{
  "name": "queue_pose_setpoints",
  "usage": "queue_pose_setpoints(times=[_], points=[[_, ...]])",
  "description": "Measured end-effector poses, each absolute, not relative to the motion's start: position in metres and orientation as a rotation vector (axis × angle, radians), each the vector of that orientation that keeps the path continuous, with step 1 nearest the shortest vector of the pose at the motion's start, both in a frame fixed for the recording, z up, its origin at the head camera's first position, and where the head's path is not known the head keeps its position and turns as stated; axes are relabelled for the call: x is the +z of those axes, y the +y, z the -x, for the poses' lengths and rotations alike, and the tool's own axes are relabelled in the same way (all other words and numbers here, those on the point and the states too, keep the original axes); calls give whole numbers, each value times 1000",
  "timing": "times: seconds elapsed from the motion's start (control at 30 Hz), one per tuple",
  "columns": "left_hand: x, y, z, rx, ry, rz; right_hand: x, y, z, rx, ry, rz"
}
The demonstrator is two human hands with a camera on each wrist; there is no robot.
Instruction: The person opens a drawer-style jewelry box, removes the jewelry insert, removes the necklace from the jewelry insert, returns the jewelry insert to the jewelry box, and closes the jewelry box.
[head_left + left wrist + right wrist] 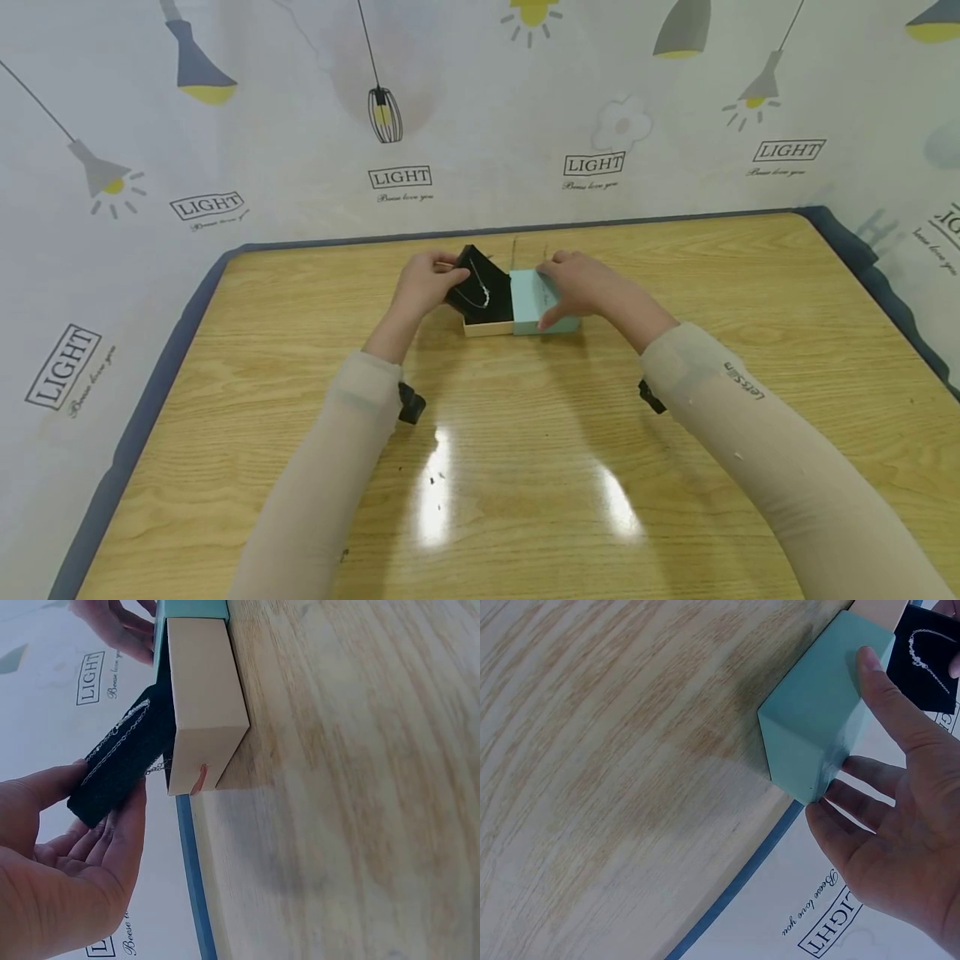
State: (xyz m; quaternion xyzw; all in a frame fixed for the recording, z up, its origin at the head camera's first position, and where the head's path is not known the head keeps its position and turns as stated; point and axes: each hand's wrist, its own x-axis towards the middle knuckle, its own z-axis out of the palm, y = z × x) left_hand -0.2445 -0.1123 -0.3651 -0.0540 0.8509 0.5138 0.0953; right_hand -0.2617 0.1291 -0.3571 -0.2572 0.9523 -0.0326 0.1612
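My left hand (422,286) pinches the outer edge of a black jewelry pad (497,282) between thumb and fingers. A fine silver chain (486,297) with small sparkling pieces lies across the pad. Tilted up on the left, the pad has its other end at the mouth of a cream box drawer (206,675). A brown ribbon tab (200,778) shows on the drawer's end. The drawer is pulled partly out of a teal box sleeve (810,712). Around the sleeve's right part, my right hand (583,286) grips with thumb in front and fingers behind.
The box stands on a wood-grain table (517,467) near its far edge. Behind rises a white cloth (480,100) printed with lamps, and dark blue edging (360,237) runs along the table's border. Dark camera mounts (410,404) sit at both wrists.
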Motion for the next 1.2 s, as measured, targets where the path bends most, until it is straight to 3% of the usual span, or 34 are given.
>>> queue_pose_setpoints(times=[1.2], points=[[-351, -115, 240, 1551, 2665, -103, -357, 130, 262, -126, 2720, 718]])
